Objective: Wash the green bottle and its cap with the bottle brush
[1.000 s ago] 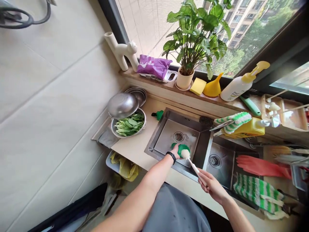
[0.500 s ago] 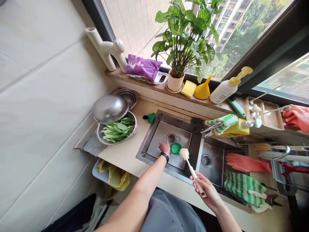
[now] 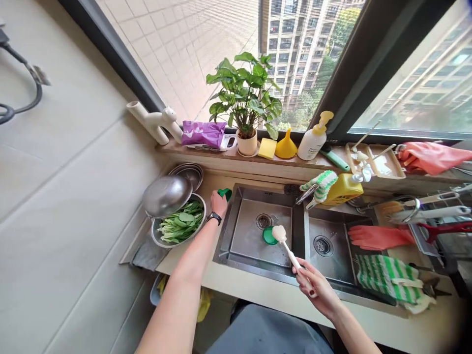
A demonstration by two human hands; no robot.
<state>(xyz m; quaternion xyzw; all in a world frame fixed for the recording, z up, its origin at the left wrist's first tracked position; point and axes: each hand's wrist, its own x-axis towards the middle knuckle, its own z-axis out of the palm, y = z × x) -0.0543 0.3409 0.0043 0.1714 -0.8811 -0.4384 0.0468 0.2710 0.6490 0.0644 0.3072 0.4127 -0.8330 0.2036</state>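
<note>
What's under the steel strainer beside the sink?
The steel strainer sits over a steel bowl of leafy greens; the greens show at the front, but it hides the bowl's back and whatever lies there.

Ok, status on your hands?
Left hand at green plastic piece on beige counter. Right hand gripping white long-handled bottle brush. Round green lid in steel sink.

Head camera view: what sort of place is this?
Probably a home kitchen: there's a double stainless steel sink, a bowl of leafy greens, and a white pump bottle.
</note>
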